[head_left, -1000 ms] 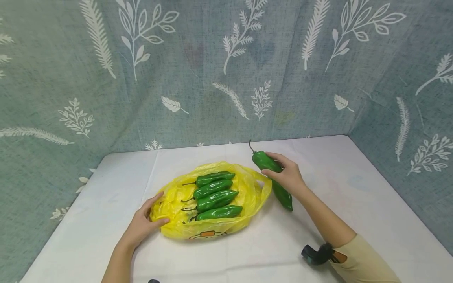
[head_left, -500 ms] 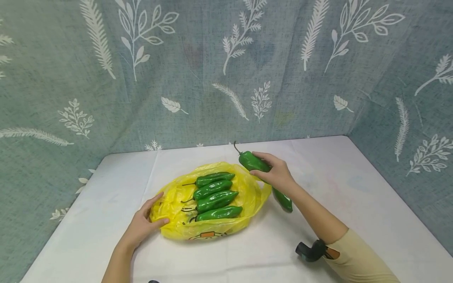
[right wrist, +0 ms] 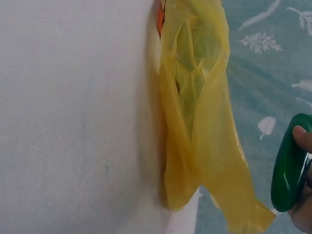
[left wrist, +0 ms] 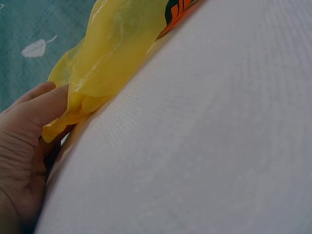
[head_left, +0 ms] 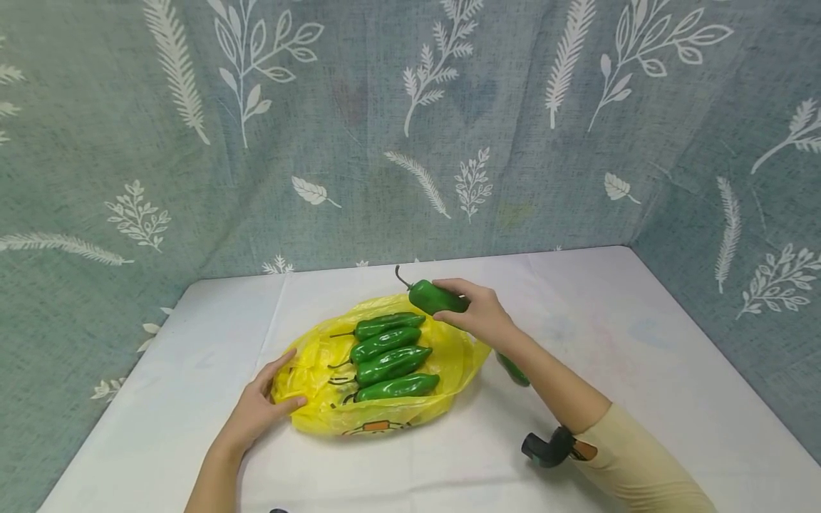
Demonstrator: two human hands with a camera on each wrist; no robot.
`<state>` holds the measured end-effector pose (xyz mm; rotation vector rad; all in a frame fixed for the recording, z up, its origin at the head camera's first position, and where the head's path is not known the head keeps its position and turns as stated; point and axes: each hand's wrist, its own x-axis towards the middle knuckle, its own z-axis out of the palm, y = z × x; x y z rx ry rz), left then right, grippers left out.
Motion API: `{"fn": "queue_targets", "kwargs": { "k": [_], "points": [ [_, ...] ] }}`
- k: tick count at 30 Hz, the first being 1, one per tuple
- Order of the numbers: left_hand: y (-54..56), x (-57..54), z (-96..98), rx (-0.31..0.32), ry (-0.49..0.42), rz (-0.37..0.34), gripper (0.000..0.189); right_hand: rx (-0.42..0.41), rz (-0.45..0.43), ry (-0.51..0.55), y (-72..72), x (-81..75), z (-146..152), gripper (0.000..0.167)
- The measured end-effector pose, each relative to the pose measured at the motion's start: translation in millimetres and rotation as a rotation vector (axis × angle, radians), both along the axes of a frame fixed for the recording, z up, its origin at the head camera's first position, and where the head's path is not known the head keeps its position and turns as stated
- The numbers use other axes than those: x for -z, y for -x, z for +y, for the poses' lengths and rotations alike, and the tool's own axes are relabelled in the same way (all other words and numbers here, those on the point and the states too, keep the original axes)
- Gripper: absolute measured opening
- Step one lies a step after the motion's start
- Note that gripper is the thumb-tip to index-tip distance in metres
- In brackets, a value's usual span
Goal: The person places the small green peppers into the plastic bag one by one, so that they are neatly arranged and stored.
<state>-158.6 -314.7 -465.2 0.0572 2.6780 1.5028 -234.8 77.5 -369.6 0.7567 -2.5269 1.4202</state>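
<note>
My right hand (head_left: pixel 481 310) pinches a green pepper (head_left: pixel 426 298) with a curved stem, its thumb and fingers round the pepper's body. It is above the back right rim of a yellow plastic bag (head_left: pixel 458 363). In the right wrist view the pepper (right wrist: pixel 290 168) shows at the right edge, apart from the bag. Several green peppers (head_left: pixel 391 362) lie in a row inside the spread bag, stems to the left. My left hand (head_left: pixel 259 402) holds the bag's left end, thumb and fingers curved round its edge. In the left wrist view the fingers (left wrist: pixel 48 105) touch the gathered plastic.
Another green pepper (head_left: pixel 513 369) lies on the white table (head_left: pixel 385 477) right of the bag, partly hidden by the right forearm. A blue-green cloth (head_left: pixel 385 128) with white leaf prints hangs behind the table. A black wrist camera (head_left: pixel 545 449) sits on the right arm.
My right hand has carried the pepper leftward, from right of the bag to over its back right rim. The left hand and the peppers in the bag have stayed in place.
</note>
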Motion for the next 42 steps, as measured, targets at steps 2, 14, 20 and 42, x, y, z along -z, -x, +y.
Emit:
{"fn": "queue_targets", "kwargs": {
  "k": [2,14,20,42],
  "points": [
    [-0.1,-0.2,0.4,0.000,-0.001,0.003,0.089,-0.012,0.017,-0.007,1.6,-0.5,-3.1,0.052],
    [0.2,-0.3,-0.1,-0.007,0.003,-0.001,0.088,-0.083,-0.046,-0.097,18.7,6.3,-23.7,0.050],
    [-1.2,-1.3,-0.1,-0.012,0.004,-0.014,0.088,-0.156,-0.113,-0.114,22.7,12.8,-36.7,0.048],
    [-0.8,-1.8,1.4,-0.015,0.003,-0.021,0.088,-0.233,-0.102,-0.275,36.8,24.2,-76.2,0.045]
  ]
}}
